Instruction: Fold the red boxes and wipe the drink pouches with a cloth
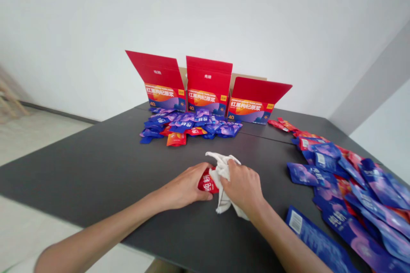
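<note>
My left hand is closed on a red sachet with white lettering, pressing it onto the dark grey table. My right hand is closed on a crumpled white cloth laid over the right end of the sachet. Both hands meet near the middle of the table, close to its front edge. Most of the sachet is hidden under the hands and cloth.
Three open red boxes stand in a row at the back. A pile of blue and red sachets lies before them. Several more blue and red sachets are spread along the right side. Pale floor lies left.
</note>
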`<state>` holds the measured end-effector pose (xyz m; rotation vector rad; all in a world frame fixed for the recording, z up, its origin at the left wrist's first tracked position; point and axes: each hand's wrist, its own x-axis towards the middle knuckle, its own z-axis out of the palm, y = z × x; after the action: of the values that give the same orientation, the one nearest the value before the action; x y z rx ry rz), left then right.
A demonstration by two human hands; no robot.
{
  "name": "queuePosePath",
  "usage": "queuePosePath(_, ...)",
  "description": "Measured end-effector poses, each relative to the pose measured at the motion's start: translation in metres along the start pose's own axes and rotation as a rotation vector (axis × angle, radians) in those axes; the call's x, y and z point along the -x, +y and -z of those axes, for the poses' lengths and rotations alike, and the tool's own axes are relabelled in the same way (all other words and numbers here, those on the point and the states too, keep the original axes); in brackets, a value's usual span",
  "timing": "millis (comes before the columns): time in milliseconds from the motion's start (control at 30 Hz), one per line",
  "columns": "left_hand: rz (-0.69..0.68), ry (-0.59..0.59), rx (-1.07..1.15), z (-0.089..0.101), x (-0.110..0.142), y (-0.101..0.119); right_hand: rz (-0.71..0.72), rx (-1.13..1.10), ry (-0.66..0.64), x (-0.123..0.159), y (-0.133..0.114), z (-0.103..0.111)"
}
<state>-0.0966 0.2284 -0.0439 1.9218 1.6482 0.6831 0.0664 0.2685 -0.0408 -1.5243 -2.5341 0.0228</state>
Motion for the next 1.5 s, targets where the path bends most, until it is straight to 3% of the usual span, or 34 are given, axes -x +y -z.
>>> queuePosePath(200, -0.060, -0.064, 0.034, -0.001, -0.002, -0.002, 0.159, -0.008, -0.056, -0.006, 0.003, 0.002)
queuePosePath(333, 0.009, -0.039, -0.026, -0.002, -0.003, -0.002, -0.031, 0.069, -0.022, -0.011, 0.015, 0.005)
queuePosePath(500, -0.054, -0.106, -0.022, -0.005, -0.009, -0.010, 0.253, -0.005, -0.076, -0.009, 0.015, 0.004)
queuePosePath(667, -0.020, -0.066, -0.093, -0.005, -0.011, -0.011, 0.046, 0.041, -0.052, -0.010, 0.017, 0.005)
queuePosePath(833, -0.099, -0.093, -0.050, -0.006, -0.010, -0.009, 0.266, 0.001, -0.083, -0.008, 0.017, 0.005)
queuePosePath(967, -0.038, -0.029, -0.088, -0.008, -0.011, -0.012, 0.054, 0.047, -0.050, -0.012, 0.019, 0.006)
queuePosePath(1133, -0.099, -0.093, -0.098, -0.009, -0.013, -0.016, 0.275, 0.011, -0.084, -0.010, 0.019, 0.006)
queuePosePath(1300, -0.036, -0.021, -0.152, -0.010, -0.015, -0.016, 0.078, 0.057, -0.043, -0.014, 0.023, 0.006)
queuePosePath(1433, -0.103, -0.076, -0.112, -0.011, -0.016, -0.016, 0.250, 0.014, -0.091, -0.013, 0.025, 0.005)
queuePosePath(1500, -0.090, -0.066, -0.118, -0.011, -0.015, -0.015, 0.191, 0.027, -0.088, -0.013, 0.026, 0.005)
